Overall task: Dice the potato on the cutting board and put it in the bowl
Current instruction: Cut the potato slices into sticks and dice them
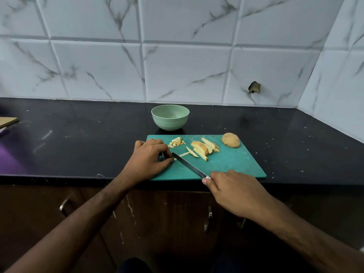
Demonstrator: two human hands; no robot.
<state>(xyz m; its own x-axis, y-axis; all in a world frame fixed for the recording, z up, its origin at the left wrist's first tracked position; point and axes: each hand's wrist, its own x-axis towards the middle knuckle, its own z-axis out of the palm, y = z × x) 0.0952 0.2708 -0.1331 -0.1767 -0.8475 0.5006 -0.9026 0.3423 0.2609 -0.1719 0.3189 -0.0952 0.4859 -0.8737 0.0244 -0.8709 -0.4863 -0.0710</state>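
Mid-dicing here, no question. Nearest in: right hand (234, 191) curled tight round a knife handle, thumb tip poking out at the near end, handle itself mostly buried in the grip. Knife (190, 166) slanting away from those fingers across the green cutting board (236, 164), tip down right beside the left fingertips (171, 159). Left hand (150, 157) bunched narrow, fingertips pinching a small pale bit of potato stick (175, 159) against the board, just touching the blade side. Can't tell how much stick is left under there, mostly hidden.

Just past the left fingertips: a short cut stick (185, 154) lying loose, then a little heap of diced bits (176, 143) behind the knuckles. Off to the right of the blade tip, a fanned stack of slices and sticks (203, 148) waiting their turn. Further right and well clear of both hands, an uncut half potato (230, 140), skin side up.

Beyond the board's far edge, pale green bowl (170, 117) on the black counter (78, 138), looks like nothing in it yet.

Roughly a quarter done at a guess. Next up probably short crosswise chops, left fingertips creeping back from the edge, tucked so the blade meets knuckle not nail. Tiny end piece like that = slippy, easy to nick a finger.
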